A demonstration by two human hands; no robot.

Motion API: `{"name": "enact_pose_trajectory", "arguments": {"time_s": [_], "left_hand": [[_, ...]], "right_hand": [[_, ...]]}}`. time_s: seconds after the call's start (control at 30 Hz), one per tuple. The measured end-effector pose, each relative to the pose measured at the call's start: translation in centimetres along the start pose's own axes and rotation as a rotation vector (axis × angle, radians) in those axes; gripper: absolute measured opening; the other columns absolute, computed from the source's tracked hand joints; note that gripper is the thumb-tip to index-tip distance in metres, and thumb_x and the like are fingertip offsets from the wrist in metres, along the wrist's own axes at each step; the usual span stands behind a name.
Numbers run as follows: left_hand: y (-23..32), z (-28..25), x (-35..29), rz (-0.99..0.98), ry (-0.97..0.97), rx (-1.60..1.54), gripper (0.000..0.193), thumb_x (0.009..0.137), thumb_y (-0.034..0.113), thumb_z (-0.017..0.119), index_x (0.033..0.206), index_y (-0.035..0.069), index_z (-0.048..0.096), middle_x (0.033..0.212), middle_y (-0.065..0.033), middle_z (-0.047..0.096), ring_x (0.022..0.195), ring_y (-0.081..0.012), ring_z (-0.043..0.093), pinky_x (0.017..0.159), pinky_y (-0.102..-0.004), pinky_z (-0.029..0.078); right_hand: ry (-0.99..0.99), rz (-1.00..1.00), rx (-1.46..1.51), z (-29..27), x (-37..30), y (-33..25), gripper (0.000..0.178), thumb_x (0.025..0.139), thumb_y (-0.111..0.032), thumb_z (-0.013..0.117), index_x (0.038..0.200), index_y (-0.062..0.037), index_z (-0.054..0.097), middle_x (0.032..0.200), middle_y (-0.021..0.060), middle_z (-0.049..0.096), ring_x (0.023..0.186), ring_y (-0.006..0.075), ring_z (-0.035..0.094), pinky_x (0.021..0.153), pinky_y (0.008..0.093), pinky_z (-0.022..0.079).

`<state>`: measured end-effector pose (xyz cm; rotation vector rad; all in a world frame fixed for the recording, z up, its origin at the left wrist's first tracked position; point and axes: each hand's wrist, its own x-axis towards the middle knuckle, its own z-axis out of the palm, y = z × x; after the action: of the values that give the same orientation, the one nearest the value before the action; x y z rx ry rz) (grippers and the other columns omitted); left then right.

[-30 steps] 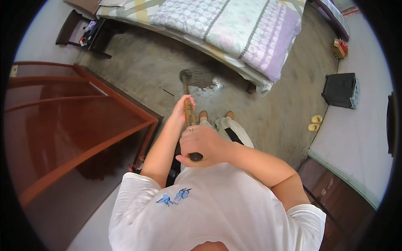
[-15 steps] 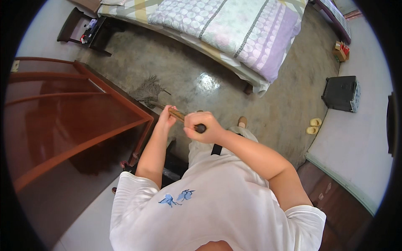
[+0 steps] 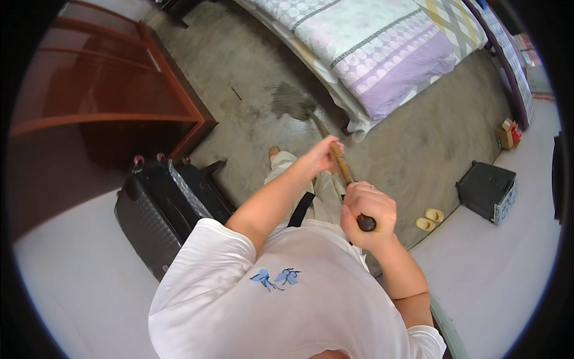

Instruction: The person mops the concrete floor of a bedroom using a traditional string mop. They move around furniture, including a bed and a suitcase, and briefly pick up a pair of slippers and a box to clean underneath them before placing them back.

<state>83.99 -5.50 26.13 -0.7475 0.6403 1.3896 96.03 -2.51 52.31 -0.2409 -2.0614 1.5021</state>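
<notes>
Both of my hands are on the wooden handle of a mop (image 3: 339,159). My right hand (image 3: 371,206) is closed round its near end, just below the dark rounded tip. Farther down the shaft, my left hand (image 3: 323,155) is wrapped about the handle. The grey stringy mop head (image 3: 291,102) lies spread on the concrete floor (image 3: 209,54), blurred by motion, close to the bed's near side. Damp, shiny patches show around the strands. A small dark stick (image 3: 237,94) lies on the floor left of the mop head.
A bed (image 3: 365,54) with a patterned quilt stands ahead. The reddish-brown wardrobe (image 3: 119,90) is at the left, with a black suitcase (image 3: 161,209) near it. Yellow slippers (image 3: 429,219), a dark bin-like box (image 3: 487,191) and a small carton (image 3: 509,134) sit along the right wall.
The mop head has swept rightward, from beside the wardrobe toward the bed. Both hands have moved right with the handle, and my view has turned, bringing the suitcase into sight.
</notes>
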Motion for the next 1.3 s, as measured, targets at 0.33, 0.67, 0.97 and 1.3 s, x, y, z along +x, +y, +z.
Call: {"name": "enact_pose_trajectory", "arguments": {"time_s": [0.33,0.67,0.97,1.3], "left_hand": [[-3.6,-1.8,-2.3,-0.101,-0.174,-0.234,0.013,0.079,0.011,0.059,0.078,0.002,0.049,0.073,-0.0072,0.053,0.067,-0.016,0.055,0.064,-0.0253,0.05],[8.9,-14.1,-16.9,0.391,-0.293,-0.27,0.017,0.084,0.021,0.055,0.075,0.008,0.054,0.068,-0.0049,0.057,0.065,-0.0155,0.056,0.065,-0.0276,0.047],[19.2,-30.2,-22.5,0.786,0.085,-0.548,0.013,0.084,0.013,0.055,0.079,0.003,0.05,0.071,-0.0073,0.055,0.069,-0.0211,0.056,0.072,-0.0305,0.048],[30.4,-34.5,-8.5,0.712,0.46,-0.611,0.036,0.094,0.018,0.048,0.124,0.0,0.04,0.121,-0.0144,0.047,0.109,-0.0282,0.052,0.095,-0.0395,0.049]], "right_hand": [[-0.338,-0.121,0.001,5.9,1.6,-2.3,0.02,0.056,0.004,0.059,0.053,-0.0065,0.042,0.049,0.0057,0.044,0.042,0.0219,0.045,0.043,0.0286,0.038],[-0.655,-0.304,0.335,22.7,7.3,-4.9,0.021,0.06,-0.003,0.064,0.052,-0.0096,0.045,0.048,0.0027,0.045,0.04,0.0209,0.043,0.041,0.0295,0.033],[-1.033,-0.148,0.482,32.6,12.8,1.8,0.019,0.075,-0.001,0.064,0.063,-0.0044,0.049,0.071,0.0068,0.061,0.075,0.023,0.06,0.085,0.0378,0.045],[-0.758,0.797,0.417,33.1,18.0,28.8,0.016,0.086,-0.004,0.058,0.101,-0.0032,0.061,0.124,0.0106,0.054,0.112,0.0175,0.051,0.095,0.0287,0.04]]}}
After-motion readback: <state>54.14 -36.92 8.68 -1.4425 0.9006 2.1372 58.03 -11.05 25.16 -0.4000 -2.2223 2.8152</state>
